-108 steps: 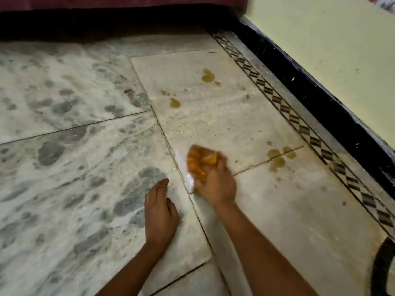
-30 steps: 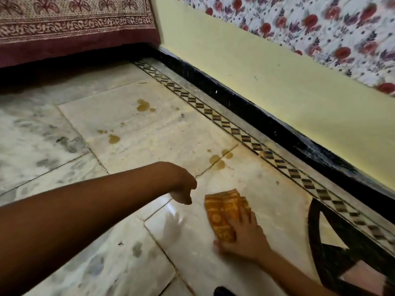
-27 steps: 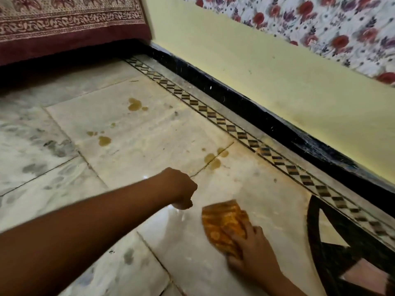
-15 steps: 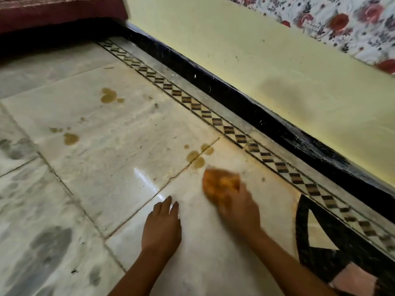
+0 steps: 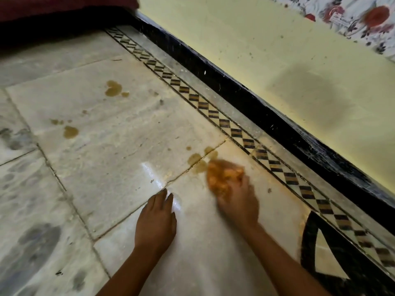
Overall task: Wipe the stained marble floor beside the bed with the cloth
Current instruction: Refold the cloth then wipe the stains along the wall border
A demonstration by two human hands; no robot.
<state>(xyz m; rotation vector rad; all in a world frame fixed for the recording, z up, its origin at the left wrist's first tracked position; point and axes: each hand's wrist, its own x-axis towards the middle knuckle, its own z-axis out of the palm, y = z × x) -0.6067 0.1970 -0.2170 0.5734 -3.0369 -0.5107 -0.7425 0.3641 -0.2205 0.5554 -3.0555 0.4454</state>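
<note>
**Cloth pressing at the edge of a brown stain cluster**

Nearest the camera, the left hand is lying flat on the marble floor, its grip apart with fingers stretched out and palm down, holding nothing. At about 2 o'clock from it, the right hand is bearing down on the orange cloth, its grip clamped over the bunched fabric; both are blurred. The cloth is sitting on the pale slab just beside a tile joint, its far edge touching a cluster of brown stains at its 11 o'clock. At 3 o'clock from the right hand, a black inlay shape is showing in the floor.

Farther off, at 10 o'clock from the cloth, more brown spots are lying well apart, with a larger blotch beyond them. A diamond-patterned border strip is running diagonally beside a black skirting under the yellow wall. At 11 o'clock, the dark red bed covering is hanging over a shadowed gap.
</note>
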